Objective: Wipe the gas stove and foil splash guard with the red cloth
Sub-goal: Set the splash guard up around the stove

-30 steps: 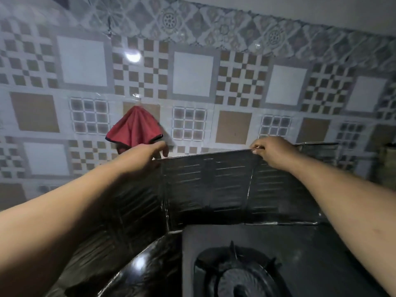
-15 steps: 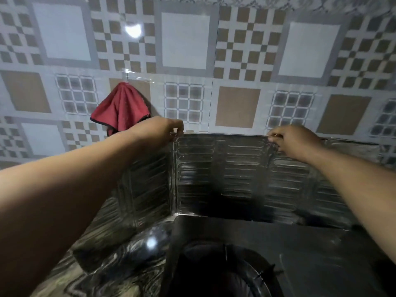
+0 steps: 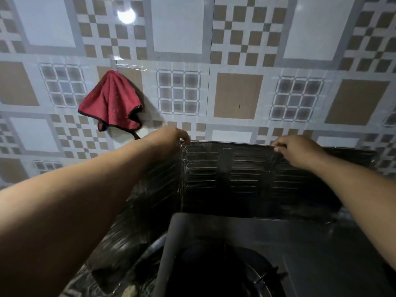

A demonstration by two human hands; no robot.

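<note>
Zero wiping done — cloth (image 3: 111, 101) hangs on wall, untouched. Left hand (image 3: 169, 137) and right hand (image 3: 296, 150) both pinch guard (image 3: 225, 168) top edge — stove (image 3: 300, 243) pending.

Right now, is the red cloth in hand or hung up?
Hung up: the red cloth drapes from a wall hook; both hands pinch the foil splash guard.

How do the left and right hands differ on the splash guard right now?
The left hand pinches the foil splash guard at its top edge by the corner fold; the right hand pinches the same edge further right, on the back panel. The left hand is nearer the red cloth hanging on the tiled wall; the right is far from it. Both grip the top rim with curled fingers.
</note>
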